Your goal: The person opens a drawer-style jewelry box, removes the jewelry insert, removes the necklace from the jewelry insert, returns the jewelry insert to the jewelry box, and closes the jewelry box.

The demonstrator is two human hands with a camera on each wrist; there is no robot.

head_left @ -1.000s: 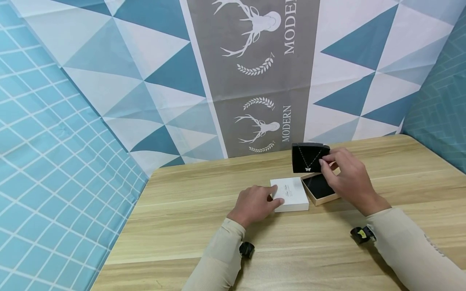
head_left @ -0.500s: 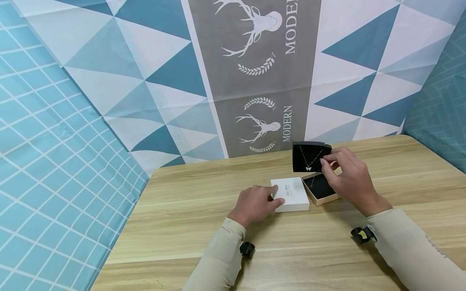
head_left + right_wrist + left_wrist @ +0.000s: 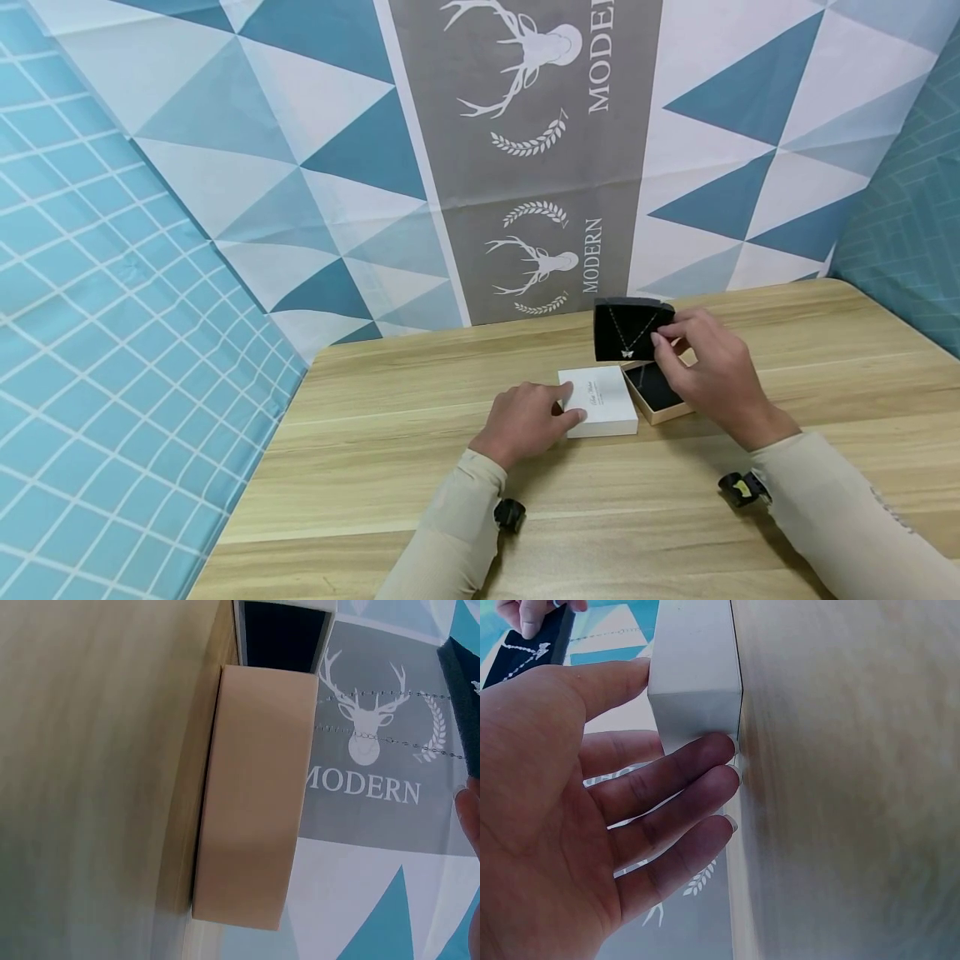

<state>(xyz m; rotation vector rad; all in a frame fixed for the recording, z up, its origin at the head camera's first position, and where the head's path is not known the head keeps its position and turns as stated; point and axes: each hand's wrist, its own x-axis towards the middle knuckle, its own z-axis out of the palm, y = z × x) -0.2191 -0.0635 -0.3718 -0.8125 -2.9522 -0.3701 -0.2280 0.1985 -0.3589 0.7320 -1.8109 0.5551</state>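
From the head camera I logged a wooden table (image 3: 360, 492), pale with long streaky grain, its far right corner rounded. A soft sheen lay on its near part. Behind the far edge I noted a back wall (image 3: 300, 108) patterned in white, pale blue and deeper blue triangles. A grey panel (image 3: 480, 167) ran down it, printed in white with deer heads, leafy sprigs and the word MODERN turned sideways. To the left I saw a wrinkled light-blue wall (image 3: 97, 333) with white grid lines; to the right, a teal wall (image 3: 907, 217), faintly brick-patterned.
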